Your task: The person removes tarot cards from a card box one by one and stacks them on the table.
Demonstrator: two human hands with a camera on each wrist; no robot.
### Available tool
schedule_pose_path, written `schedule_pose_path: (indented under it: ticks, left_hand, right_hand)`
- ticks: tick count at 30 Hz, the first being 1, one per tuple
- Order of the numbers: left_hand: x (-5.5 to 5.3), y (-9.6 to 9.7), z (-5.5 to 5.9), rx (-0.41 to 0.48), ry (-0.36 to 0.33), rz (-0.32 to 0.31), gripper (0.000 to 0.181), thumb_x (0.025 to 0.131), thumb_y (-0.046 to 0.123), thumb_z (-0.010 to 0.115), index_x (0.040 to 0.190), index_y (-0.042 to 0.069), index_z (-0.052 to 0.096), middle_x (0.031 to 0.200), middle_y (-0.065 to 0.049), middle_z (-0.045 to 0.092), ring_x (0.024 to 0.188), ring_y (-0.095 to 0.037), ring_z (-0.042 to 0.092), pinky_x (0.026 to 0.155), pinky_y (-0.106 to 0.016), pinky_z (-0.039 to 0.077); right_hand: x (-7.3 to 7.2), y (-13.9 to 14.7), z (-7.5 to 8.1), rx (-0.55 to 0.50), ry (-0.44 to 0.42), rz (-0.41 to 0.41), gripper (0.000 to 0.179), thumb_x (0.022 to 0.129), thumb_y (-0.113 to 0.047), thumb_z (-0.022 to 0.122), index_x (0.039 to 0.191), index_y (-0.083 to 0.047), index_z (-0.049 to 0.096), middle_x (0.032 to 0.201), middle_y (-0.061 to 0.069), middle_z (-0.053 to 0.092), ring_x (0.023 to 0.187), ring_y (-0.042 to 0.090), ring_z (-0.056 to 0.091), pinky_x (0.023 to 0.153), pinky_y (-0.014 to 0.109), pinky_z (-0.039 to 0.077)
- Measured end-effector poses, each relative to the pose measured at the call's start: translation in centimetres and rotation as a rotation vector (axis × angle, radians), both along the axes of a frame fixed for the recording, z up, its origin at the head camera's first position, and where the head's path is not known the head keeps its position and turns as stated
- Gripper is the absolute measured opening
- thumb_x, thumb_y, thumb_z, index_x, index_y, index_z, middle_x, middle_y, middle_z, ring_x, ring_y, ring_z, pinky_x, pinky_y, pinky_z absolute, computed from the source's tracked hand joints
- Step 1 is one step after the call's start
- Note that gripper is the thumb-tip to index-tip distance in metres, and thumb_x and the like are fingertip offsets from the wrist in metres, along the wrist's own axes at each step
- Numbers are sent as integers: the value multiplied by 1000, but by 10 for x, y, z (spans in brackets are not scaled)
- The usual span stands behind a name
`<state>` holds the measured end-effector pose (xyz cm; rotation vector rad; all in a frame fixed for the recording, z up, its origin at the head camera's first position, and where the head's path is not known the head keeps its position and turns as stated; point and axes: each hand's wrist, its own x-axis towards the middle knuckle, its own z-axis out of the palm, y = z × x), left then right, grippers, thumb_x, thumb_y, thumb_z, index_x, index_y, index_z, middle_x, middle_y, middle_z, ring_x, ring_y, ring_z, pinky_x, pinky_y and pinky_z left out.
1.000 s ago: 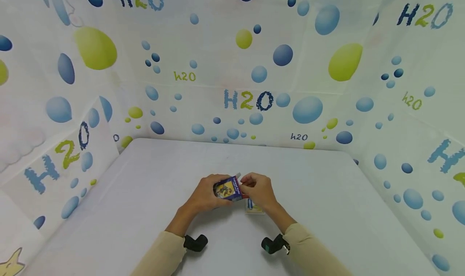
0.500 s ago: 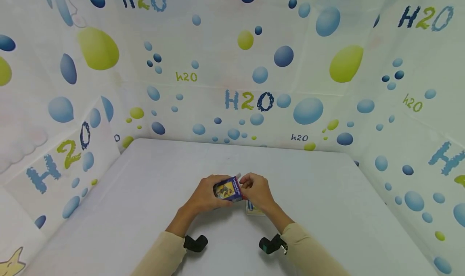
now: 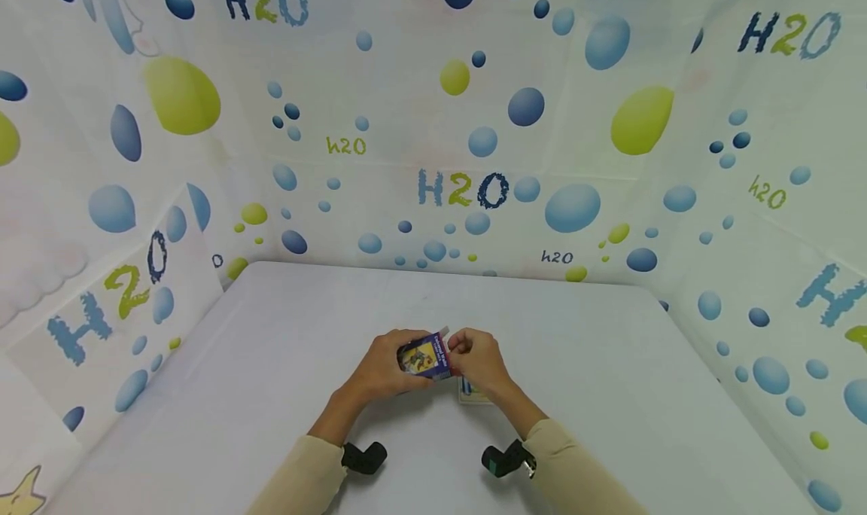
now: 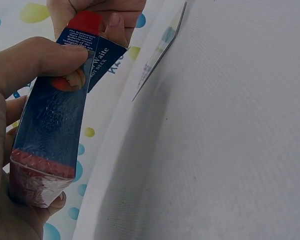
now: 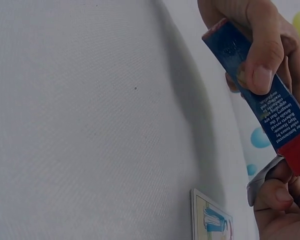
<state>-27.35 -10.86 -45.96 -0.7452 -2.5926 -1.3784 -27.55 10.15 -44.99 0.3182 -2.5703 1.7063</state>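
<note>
Left hand [image 3: 381, 363]: fingers clamped on the deck box [image 3: 424, 355]. Right hand [image 3: 482, 360]: fingers bent at its red flap [image 5: 296, 151], pinch unclear. Likely light, crushable cardboard; hold its narrow sides [image 4: 50, 122]. Below the box, cards [image 3: 472, 396] on the table [image 3: 305, 319].

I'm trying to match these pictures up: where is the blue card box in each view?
Head: the blue card box is below the middle, in the left hand.
Left wrist: the box stands slanted on the left side.
Right wrist: the box slants across the upper right.
Shared landmark: the pictured card on the white table, near the top in left wrist, at the bottom in right wrist.
</note>
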Motion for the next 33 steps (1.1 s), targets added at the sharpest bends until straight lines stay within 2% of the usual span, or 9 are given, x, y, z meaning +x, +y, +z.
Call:
schedule_pose_path:
  ticks: [13,18,25,28,33]
  left_hand:
    - [0,0,-2,-8,7,-4,71,66,28,93,132,19,67,113,5,68,96,-14,57,83,-34,48]
    - [1,-1,-2,-13,-2,0,72,66,30,93,132,19,67,112,3,68,95,-14,57,83,-34,48]
    - [1,-1,-1,9,-12,-1,73,66,28,93,133,19,67,116,2,68,96,-14,57,83,-34,48]
    - [0,-1,0,13,-10,-5,73,66,29,93,133,19,67,115,3,68,95,-15,58,82,-34,48]
    - [-1,-1,0,9,-12,-8,73,66,30,93,133,20,66,114,2,69,93,-15,57,81,-34,47]
  right_hand:
    - [-1,2,-5,-68,-73,3,7,91,0,64,97,5,62,80,6,58,74,16,57,61,29,54]
    - [-1,3,-8,-136,-92,-1,7,93,1,65,98,4,62,80,5,58,75,15,60,64,30,58]
    - [0,6,-7,-263,-140,21,16,96,2,63,111,8,60,77,4,59,71,14,63,67,33,60]
    - [0,8,-6,-270,-130,33,20,97,2,62,117,5,61,75,4,60,70,14,61,65,30,58]
    - [0,10,-6,-225,-97,40,29,98,1,60,127,-4,65,79,6,61,73,15,56,63,28,55]
